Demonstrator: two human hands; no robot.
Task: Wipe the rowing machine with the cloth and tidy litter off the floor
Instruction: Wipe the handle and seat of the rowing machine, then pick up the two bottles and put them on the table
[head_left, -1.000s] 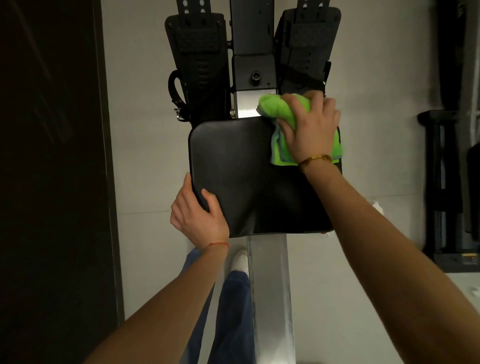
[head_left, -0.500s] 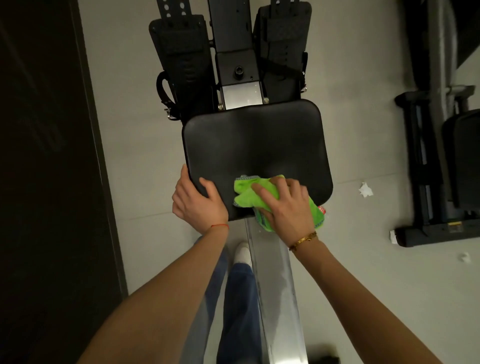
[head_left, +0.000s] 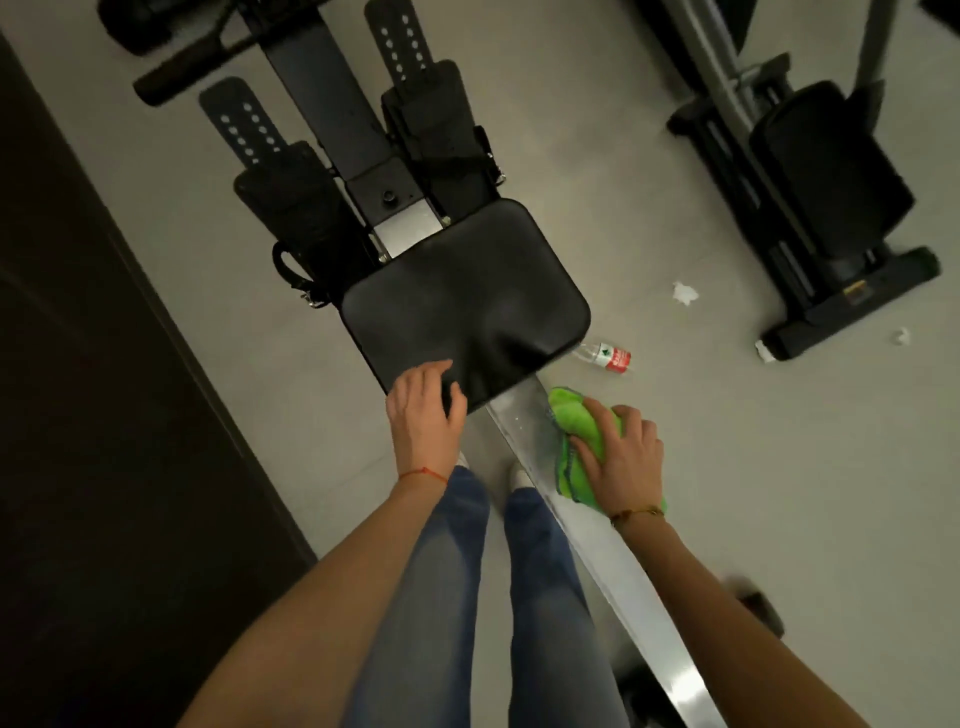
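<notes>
Right hand (head_left: 621, 457) bunches the bright green microfibre cloth (head_left: 576, 447), fingers curled over the wad, pressing it onto the polished steel slide rail (head_left: 597, 535) just behind the black padded rower seat (head_left: 462, 301). Left hand (head_left: 423, 415) rests on the seat's near corner, fingers loosely bent over the edge and laid on the padding rather than clamped (apparently to steady the seat).

Handling, judged: cloth is soft, light, folds freely; best held as a wad under the palm, as now. Rail looks smooth and slick, so the cloth should glide. The seat probably rolls on the rail; without a hold it would likely drift under a push.

Litter on the pale grey floor (head_left: 727, 467): a clear plastic bottle with a red label (head_left: 608, 357) lying on its side just beside the seat's right corner; a crumpled white paper scrap (head_left: 684, 293) further right; a smaller white scrap (head_left: 901, 336) near the base of a second black exercise machine (head_left: 831, 208). All light, one-hand pickups; bottle may roll.

Room: open floor to the right of the rail. To the left a dark wall panel (head_left: 104, 415) lies close. The person's jeans-clad legs (head_left: 441, 597) stand between panel and rail. Black footplates with straps (head_left: 291, 208) sit beyond the seat.
</notes>
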